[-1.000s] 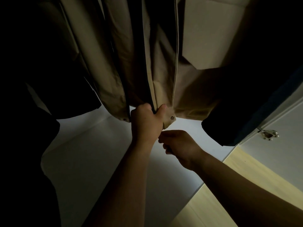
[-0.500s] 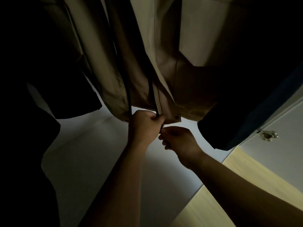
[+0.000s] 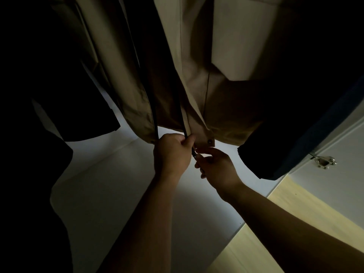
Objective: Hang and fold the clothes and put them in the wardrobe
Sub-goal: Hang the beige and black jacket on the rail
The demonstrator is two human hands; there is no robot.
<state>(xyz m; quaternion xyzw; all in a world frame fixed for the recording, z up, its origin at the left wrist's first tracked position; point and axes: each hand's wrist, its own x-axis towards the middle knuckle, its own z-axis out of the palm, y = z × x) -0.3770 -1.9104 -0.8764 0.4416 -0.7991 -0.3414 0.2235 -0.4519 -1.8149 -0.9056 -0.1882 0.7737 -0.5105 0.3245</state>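
Inside wardrobe [image 3: 118, 184], tan jacket [image 3: 197, 85] hanging vertically, hem down, left hand [image 3: 171, 152] gripping hem, right hand [image 3: 216, 166] pinching zipper [image 3: 182, 119].

The left forearm [image 3: 149, 213] and the right forearm [image 3: 285, 223] are showing bare all the way to the picture's lower edge. The left grip [image 3: 173, 152] and the right grip [image 3: 216, 164] are likewise showing bare, their knuckles catching dim light. A black mass [image 3: 29, 213] at lower left is looking like dark clothing, though shadow is making that impossible to tell.
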